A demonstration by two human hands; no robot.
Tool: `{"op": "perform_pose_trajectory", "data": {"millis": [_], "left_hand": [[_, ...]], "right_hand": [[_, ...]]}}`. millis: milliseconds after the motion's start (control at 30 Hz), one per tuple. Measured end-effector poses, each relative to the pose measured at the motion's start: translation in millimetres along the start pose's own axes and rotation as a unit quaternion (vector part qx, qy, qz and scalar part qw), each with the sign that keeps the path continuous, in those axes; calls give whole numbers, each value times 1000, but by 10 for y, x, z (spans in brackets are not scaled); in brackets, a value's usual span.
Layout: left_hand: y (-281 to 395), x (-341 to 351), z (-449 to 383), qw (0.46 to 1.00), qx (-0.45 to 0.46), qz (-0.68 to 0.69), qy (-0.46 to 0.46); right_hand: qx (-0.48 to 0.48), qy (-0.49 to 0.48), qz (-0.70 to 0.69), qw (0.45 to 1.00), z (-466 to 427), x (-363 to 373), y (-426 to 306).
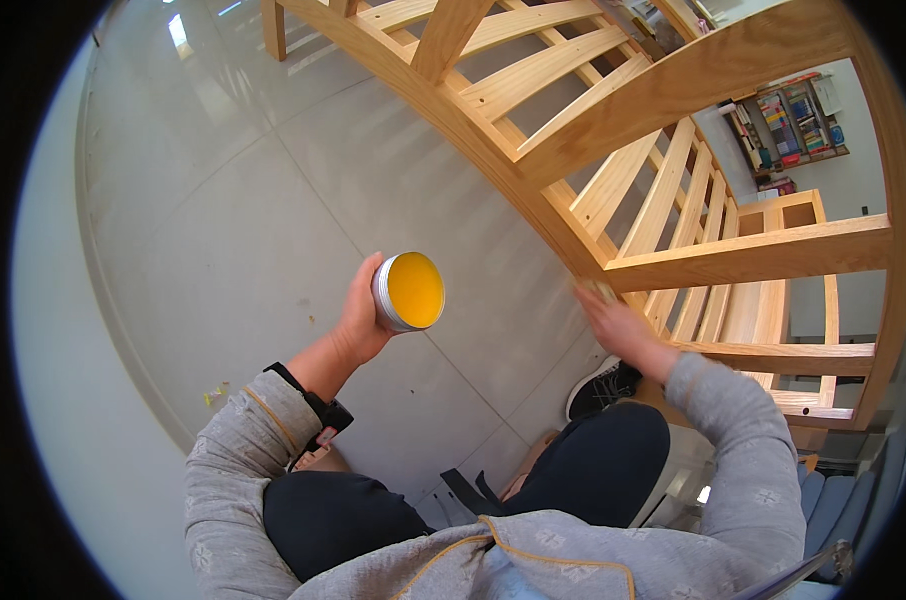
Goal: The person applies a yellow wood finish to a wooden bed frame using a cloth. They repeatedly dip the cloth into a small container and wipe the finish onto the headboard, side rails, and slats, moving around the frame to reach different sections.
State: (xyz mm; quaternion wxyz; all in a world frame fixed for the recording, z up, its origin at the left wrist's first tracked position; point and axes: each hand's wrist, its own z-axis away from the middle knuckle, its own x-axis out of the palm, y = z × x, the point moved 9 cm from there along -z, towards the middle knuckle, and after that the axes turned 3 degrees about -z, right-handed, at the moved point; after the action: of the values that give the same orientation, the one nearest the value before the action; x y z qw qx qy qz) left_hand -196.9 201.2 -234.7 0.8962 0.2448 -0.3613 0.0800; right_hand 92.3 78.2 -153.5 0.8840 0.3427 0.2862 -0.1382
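My left hand (364,311) is wrapped around a round metal tin (415,291) filled with a smooth yellow-orange substance, its open top facing the camera. To the right, my right hand (614,322) is blurred and presses a small pale pad or cloth (597,291) against the lower side rail of a light wooden bed frame (550,217). The fingertips are close to where an upright end panel meets that rail. What the pad is made of cannot be told.
Wooden slats (543,64) span the frame. Grey floor tiles (273,225) lie in front of me, with a small yellow scrap (214,395) on the left. A black shoe (605,388) is beside the frame. Bookshelves (794,124) hang on the far wall.
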Motion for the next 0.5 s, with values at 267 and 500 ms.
{"op": "perform_pose_trajectory", "data": {"millis": [267, 500], "left_hand": [[3, 211, -76, 999, 5, -1, -41], [-51, 31, -100, 1000, -8, -5, -11]], "right_hand": [[-30, -2, -134, 990, 385, 395, -94], [5, 71, -52, 996, -7, 16, 39]]}}
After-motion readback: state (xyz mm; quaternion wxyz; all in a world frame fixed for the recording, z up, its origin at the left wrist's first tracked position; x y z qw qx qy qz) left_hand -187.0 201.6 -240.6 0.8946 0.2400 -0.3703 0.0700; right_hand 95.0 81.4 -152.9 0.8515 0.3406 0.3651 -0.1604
